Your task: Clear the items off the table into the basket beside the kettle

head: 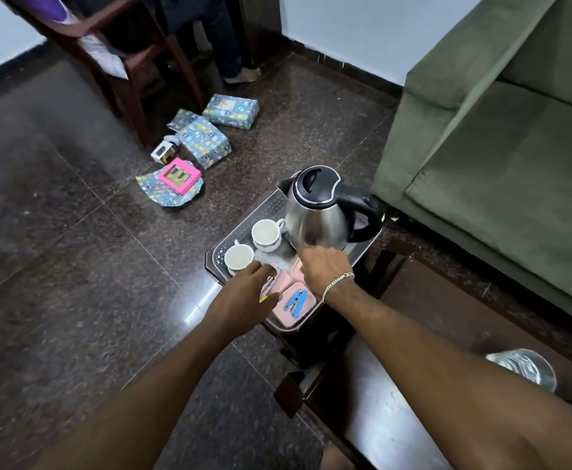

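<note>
A grey perforated tray holds a steel kettle with a black lid and handle, two white cups, and a pink compartment basket. Blue clip-like items lie in the basket's near compartment. My left hand hovers at the basket's left edge, fingers curled around a small item with a yellow tip. Over the far part of the basket, just in front of the kettle, is my right hand, wearing a silver bracelet. Its fingers point down and are hidden from me.
The tray rests on a small dark stand next to a dark glossy table, which carries a clear glass at the right. A green sofa fills the right side. Wrapped gift boxes and a pink frame lie on the floor by a wooden chair.
</note>
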A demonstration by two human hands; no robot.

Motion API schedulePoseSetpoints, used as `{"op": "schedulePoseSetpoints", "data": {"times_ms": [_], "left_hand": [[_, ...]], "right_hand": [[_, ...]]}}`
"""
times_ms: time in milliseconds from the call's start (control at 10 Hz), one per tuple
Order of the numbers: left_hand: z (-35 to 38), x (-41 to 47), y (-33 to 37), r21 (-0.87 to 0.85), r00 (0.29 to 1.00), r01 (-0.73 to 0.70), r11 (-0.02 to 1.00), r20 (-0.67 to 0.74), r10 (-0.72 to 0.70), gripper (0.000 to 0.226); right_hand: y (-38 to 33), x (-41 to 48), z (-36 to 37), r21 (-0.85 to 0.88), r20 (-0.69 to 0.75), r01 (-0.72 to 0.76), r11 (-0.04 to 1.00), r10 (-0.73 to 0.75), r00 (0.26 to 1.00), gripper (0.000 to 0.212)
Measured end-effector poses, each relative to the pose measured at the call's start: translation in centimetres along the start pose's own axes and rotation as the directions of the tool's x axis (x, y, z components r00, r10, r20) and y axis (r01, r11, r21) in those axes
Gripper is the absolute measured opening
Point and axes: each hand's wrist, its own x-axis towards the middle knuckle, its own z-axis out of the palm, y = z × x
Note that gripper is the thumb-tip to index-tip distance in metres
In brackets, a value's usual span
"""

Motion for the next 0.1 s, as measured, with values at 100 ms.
{"op": "schedulePoseSetpoints", "data": {"times_ms": [100], "left_hand": [[0.0,0.43,0.56,-0.001,1.0,-0.004,1.0,0.007,0.004,0.039]], "right_hand": [[0.3,-0.53,-0.38,0.054,-0.051,0.024,0.998,-0.021,0.998,0.045]]}}
